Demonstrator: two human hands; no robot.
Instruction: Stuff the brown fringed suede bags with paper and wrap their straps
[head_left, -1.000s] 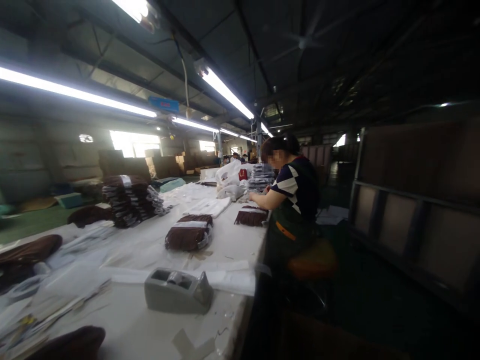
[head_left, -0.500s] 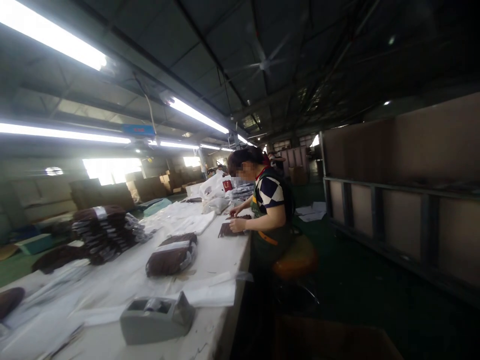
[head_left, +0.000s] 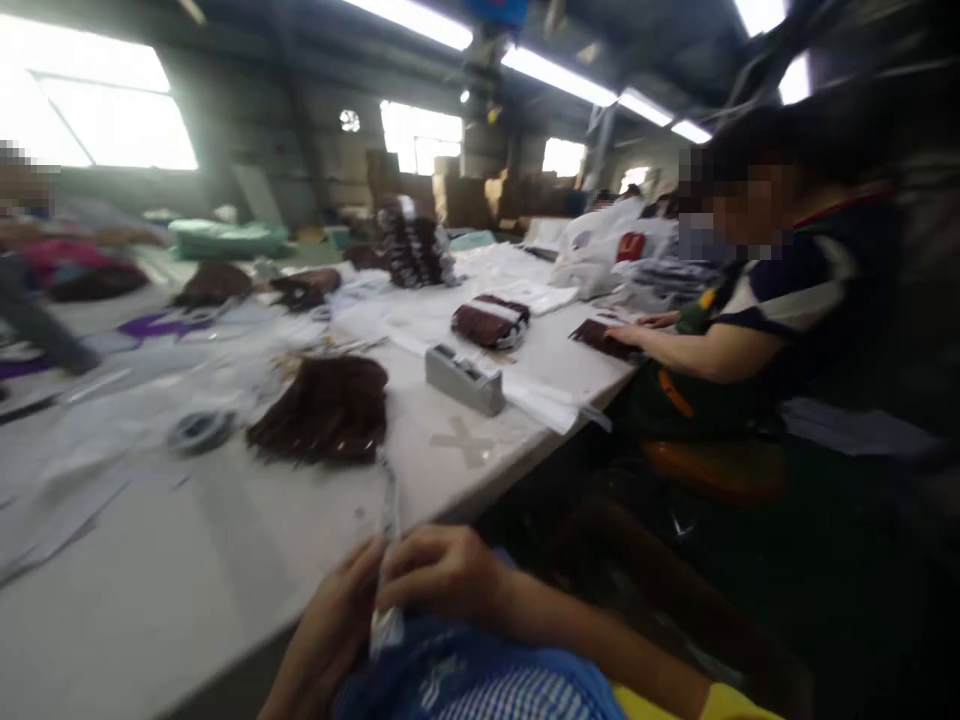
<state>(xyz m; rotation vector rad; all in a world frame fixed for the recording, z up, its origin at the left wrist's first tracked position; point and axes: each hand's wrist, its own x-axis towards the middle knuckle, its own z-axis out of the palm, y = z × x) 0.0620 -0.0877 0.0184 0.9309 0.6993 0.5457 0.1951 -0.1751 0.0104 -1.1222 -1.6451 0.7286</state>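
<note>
**Strip pinched at the counter's edge**

A dim workshop, lit by ceiling tubes and windows, holds a long white counter (head_left: 187, 560). At its near edge the left hand (head_left: 330, 630) and right hand (head_left: 442, 575) meet, fingers (head_left: 405, 572) pinched shut on a thin clear strip (head_left: 389, 500), too blurred to identify. A loose brown pile (head_left: 322, 410) lies just beyond, unwrapped, near a tape dispenser (head_left: 465, 378). Farther along, a wrapped bundle (head_left: 491, 322) and a stack (head_left: 416, 243) look finished.

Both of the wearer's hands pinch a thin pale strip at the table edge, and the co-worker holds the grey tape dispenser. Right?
No. In the head view the tape dispenser stands on the table; the co-worker's hand rests on a brown piece. The left hand and right hand do pinch the strip.
</note>
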